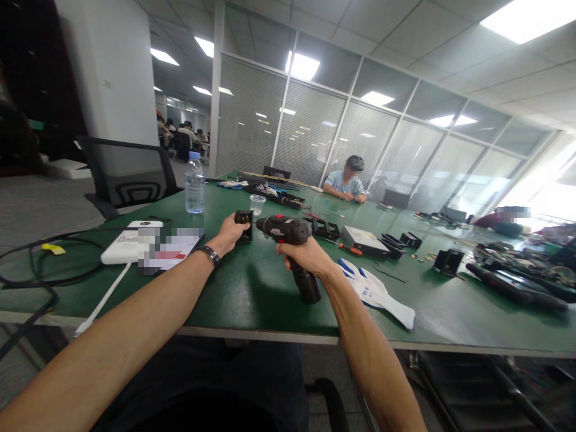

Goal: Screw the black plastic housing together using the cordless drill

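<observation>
Over the green bench [252,300], both hands are busy. Left hand [230,233] is wrapped around a small black block [243,224], holding it upright just above the bench top, thumb side up. Right hand [306,252] is closed tight on the pistol grip of a black cordless drill [290,240], battery end hanging down toward the bench edge.

Key bit: the drill's long axis runs sideways, nose pointing left, straight at the block. The tip looks like it's touching or just shy of the block's right face; can't tell which from this angle. So the block sits directly left of the drill nose, with the left hand on it and the right hand well back on the handle.

Both forearms come in low and nearly straight, converging at the middle, and there's a watch [210,254] on the left wrist. A white glove [378,293] lies just right of the drill, and a water bottle [194,183] stands further back left. Other people sit at the far side.
</observation>
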